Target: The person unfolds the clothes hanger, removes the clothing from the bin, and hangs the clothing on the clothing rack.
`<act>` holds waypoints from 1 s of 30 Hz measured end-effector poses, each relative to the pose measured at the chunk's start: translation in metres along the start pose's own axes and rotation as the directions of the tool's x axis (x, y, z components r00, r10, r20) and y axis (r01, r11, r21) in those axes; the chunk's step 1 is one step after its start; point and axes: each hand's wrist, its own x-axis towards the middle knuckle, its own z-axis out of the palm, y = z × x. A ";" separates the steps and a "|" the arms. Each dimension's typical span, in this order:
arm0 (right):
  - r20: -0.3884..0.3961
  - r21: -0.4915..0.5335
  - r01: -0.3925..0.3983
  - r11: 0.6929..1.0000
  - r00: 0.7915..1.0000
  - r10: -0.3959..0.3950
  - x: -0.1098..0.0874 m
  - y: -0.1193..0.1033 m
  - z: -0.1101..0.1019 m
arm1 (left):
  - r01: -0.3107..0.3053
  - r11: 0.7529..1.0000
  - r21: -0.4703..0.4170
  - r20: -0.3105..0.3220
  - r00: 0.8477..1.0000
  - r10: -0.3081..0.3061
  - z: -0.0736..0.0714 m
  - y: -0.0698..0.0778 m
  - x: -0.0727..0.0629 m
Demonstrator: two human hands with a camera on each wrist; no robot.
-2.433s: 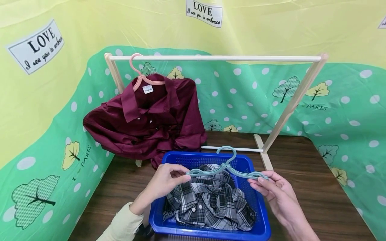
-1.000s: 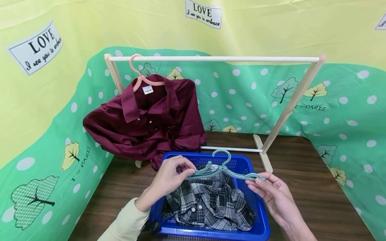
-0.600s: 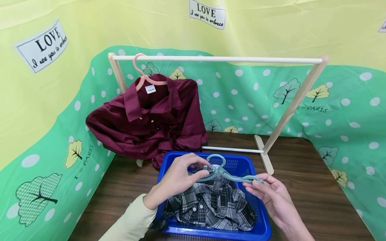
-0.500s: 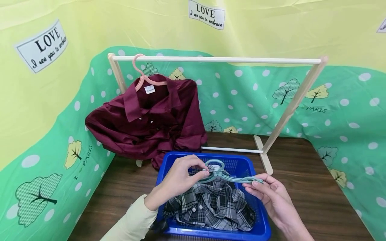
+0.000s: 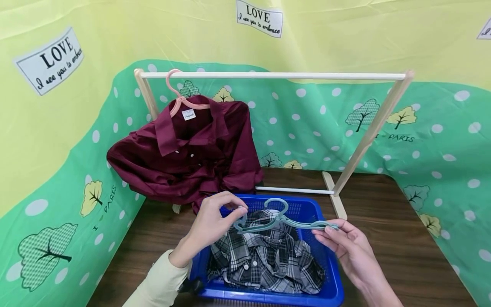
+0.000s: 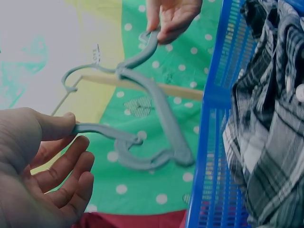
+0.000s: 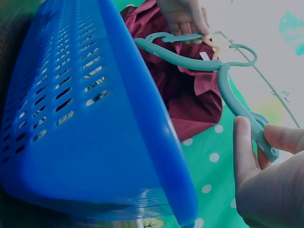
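A teal folding hanger (image 5: 261, 228) is held above the blue basket (image 5: 333, 273), its hook upward. My left hand (image 5: 211, 224) pinches the tip of the hanger's hinged left end piece between thumb and fingers. In the left wrist view that piece (image 6: 142, 164) curves back from the end of the arm towards my left hand (image 6: 47, 166). My right hand (image 5: 350, 249) pinches the other arm near its tip, where the end piece lies folded along the arm; the right wrist view shows the same grip. A crumpled black-and-white plaid shirt (image 5: 264, 264) lies in the basket below.
Behind the basket stands a wooden clothes rack with a white top rail (image 5: 291, 76). A maroon shirt (image 5: 207, 157) on a pink hanger (image 5: 180, 100) hangs at its left end. Patterned yellow-green cloth (image 5: 433, 102) surrounds the dark wooden table (image 5: 406, 256).
My left hand first moved right towards the hanger's neck, drawing the end piece up from its folded position. It has since moved back left with that piece. My right hand keeps its grip.
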 end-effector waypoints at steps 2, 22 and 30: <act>-0.011 0.011 0.005 1.000 1.000 -0.005 0.000 0.000 -0.001 | 0.011 1.000 0.007 -0.027 1.000 -0.011 -0.005 -0.006 -0.003; -0.088 0.170 0.050 0.984 0.996 -0.036 -0.005 -0.006 -0.012 | 0.153 0.988 -0.033 -0.136 0.978 -0.156 -0.034 -0.045 -0.034; -0.135 0.195 0.099 0.976 0.988 -0.073 -0.007 -0.007 -0.013 | 0.145 0.989 -0.029 -0.113 0.983 -0.148 -0.032 -0.055 -0.043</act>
